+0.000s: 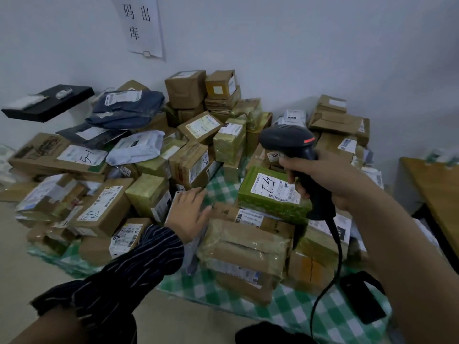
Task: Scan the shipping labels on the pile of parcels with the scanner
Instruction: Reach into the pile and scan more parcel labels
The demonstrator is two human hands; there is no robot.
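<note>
scanner point(295, 155): black, red band | cloth point(293, 309): green-white check | sleeve point(139, 264): dark, white stripes

Parcels point(188, 155) heaped on a cloth point(293, 309) on the floor, against the wall point(298, 45). Behind, on that wall, a sign point(141, 26); lower left, a shelf point(47, 103). Right of the heap, a surface point(437, 189). Over the heap's front middle, left hand point(188, 212); above its right part, right hand point(330, 175) holding scanner point(298, 155).

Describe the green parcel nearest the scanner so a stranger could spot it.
Find the pile of parcels on the green checked cloth by the white wall. Below the black scanner in the right hand lies the green parcel. Unlike its brown neighbours, it is bright green, with big black handwriting on its white label.
</note>
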